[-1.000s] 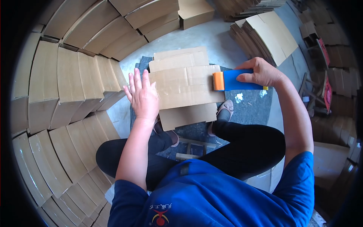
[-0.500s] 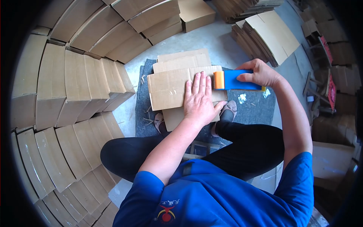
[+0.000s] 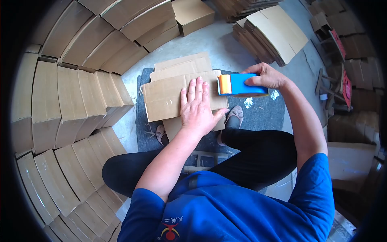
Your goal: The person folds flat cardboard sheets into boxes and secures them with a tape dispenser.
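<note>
A cardboard box (image 3: 163, 99) lies in front of me, with further cardboard flaps sticking out behind it and below it. My left hand (image 3: 196, 111) rests on the box near its right part, palm down with the fingers spread. My right hand (image 3: 264, 76) is wrapped round a blue tape dispenser (image 3: 242, 84) with an orange front part. The dispenser's toothed front end is at the right edge of the box. Whether it touches the cardboard I cannot tell.
The box is above a dark mat (image 3: 262, 115) between my feet. Rows of cardboard boxes (image 3: 72, 97) stand on the left. A stack of flattened cartons (image 3: 278, 32) is at the upper right. Red-topped stools (image 3: 346, 88) stand farther right.
The whole view has shifted a little, so most things appear farther left. The dispenser has tilted slightly at the right edge of the box. My left hand remains on the box.
</note>
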Available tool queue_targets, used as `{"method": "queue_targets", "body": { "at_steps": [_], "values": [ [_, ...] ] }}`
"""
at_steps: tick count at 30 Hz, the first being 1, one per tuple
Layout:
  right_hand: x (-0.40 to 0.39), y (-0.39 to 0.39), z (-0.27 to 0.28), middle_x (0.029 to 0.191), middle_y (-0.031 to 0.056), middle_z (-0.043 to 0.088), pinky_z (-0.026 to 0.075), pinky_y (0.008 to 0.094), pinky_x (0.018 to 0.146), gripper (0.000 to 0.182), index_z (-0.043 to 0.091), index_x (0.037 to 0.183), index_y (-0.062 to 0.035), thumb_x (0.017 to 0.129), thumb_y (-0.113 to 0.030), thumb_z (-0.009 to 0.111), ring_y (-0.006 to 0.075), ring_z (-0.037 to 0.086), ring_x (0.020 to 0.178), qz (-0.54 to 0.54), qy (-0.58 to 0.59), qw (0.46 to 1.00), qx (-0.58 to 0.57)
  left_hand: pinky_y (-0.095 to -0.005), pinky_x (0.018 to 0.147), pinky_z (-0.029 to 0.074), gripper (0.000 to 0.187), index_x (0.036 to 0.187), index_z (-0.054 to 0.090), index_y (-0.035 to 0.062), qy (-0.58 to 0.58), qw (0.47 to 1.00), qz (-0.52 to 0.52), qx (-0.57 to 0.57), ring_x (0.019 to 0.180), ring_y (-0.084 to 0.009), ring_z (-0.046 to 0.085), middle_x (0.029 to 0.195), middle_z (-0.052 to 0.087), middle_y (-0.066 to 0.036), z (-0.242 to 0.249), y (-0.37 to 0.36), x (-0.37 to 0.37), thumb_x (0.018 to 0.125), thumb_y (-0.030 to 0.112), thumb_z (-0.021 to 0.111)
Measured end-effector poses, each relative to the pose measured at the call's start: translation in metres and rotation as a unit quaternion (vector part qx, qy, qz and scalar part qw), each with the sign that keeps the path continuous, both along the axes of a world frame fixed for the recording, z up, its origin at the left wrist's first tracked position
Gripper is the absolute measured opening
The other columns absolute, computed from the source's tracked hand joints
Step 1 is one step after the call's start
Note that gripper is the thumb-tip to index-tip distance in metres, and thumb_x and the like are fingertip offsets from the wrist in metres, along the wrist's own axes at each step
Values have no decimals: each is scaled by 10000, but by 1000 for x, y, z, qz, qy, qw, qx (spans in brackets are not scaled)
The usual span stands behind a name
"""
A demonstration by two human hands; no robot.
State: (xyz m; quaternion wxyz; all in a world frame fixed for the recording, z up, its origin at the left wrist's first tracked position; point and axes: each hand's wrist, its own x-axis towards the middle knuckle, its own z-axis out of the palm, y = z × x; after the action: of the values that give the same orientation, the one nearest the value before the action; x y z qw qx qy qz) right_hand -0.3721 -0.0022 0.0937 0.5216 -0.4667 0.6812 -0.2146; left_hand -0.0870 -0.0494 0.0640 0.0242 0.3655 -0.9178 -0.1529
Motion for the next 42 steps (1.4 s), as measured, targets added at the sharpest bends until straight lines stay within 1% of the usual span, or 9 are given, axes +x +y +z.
{"method": "queue_targets", "body": {
  "at_steps": [4, 13, 21, 29, 31, 32, 34, 35, 42],
  "values": [
    [4, -1, 3, 927, 52, 726, 551, 291, 838, 451, 730, 1147, -53, 776, -307, 758, 122, 664, 840, -5, -7, 1000, -3, -505, 1227, 24, 1110, 1516, 296, -21, 11, 999, 33, -5, 1528, -317, 96, 1607, 213, -219, -2, -4, -27, 760, 710, 654],
    [-5, 5, 18, 944, 76, 742, 566, 300, 818, 485, 724, 1176, -64, 776, -333, 775, 136, 686, 841, -4, -7, 1000, 26, -532, 1216, -42, 1041, 1553, 182, -9, -39, 998, 39, 15, 1539, -293, 19, 1646, 104, -181, -4, -6, -35, 820, 573, 638],
    [-54, 34, 25, 1102, 123, 721, 571, 363, 887, 532, 715, 1196, -81, 778, -408, 755, 225, 705, 956, 22, 138, 989, 56, -534, 1215, -43, 1022, 1561, 143, -21, -83, 996, 23, -2, 1539, -302, -8, 1648, 61, -199, -8, -7, -41, 863, 597, 563],
    [54, 7, 10, 996, 135, 736, 563, 399, 846, 394, 733, 1088, -90, 808, -358, 661, 307, 710, 880, 90, 341, 934, 47, -541, 1214, -35, 995, 1549, 193, -19, -62, 998, 22, -7, 1537, -314, 17, 1641, 103, -204, -15, -6, -39, 842, 539, 615],
    [79, 11, 18, 863, 135, 726, 560, 440, 799, 314, 711, 1011, -68, 837, -307, 604, 304, 715, 852, 89, 406, 909, 23, -563, 1207, -23, 894, 1505, 302, -34, 65, 997, -7, -28, 1529, -350, 69, 1622, 177, -222, -20, -9, -30, 842, 484, 605],
    [89, 14, 16, 897, 141, 721, 566, 422, 795, 389, 636, 1164, -72, 872, -327, 610, 292, 717, 852, 103, 435, 894, 24, -563, 1210, 74, 675, 1399, 473, 4, 146, 988, -7, -40, 1486, -360, 224, 1561, 328, -190, -20, -7, -28, 804, 271, 647],
    [101, 18, 19, 925, 164, 703, 550, 446, 774, 610, 414, 1447, -56, 927, -322, 592, 296, 712, 827, 118, 447, 887, 22, -567, 1201, 137, 480, 1271, 607, 44, 175, 983, -39, -48, 1412, -334, 359, 1446, 477, -143, -28, -8, -22, 805, 158, 604],
    [104, 19, 16, 925, 164, 703, 550, 446, 774, 610, 414, 1447, -56, 927, -322, 592, 296, 712, 827, 116, 447, 887, 21, -565, 1192, 173, 404, 1196, 666, 72, 192, 979, -43, -60, 1338, -289, 446, 1335, 566, -97, -32, -7, -21, 803, 99, 574],
    [129, 32, -83, 1026, 170, 686, 467, 433, 845, 728, 144, 1576, -55, 949, -158, 500, 290, 695, 921, 209, 440, 872, 41, -569, 1190, 167, 412, 1267, 652, 131, 122, 987, -53, -95, 1323, -243, 451, 1424, 536, -12, -30, 0, -20, 868, 212, 585]
  ]
}}
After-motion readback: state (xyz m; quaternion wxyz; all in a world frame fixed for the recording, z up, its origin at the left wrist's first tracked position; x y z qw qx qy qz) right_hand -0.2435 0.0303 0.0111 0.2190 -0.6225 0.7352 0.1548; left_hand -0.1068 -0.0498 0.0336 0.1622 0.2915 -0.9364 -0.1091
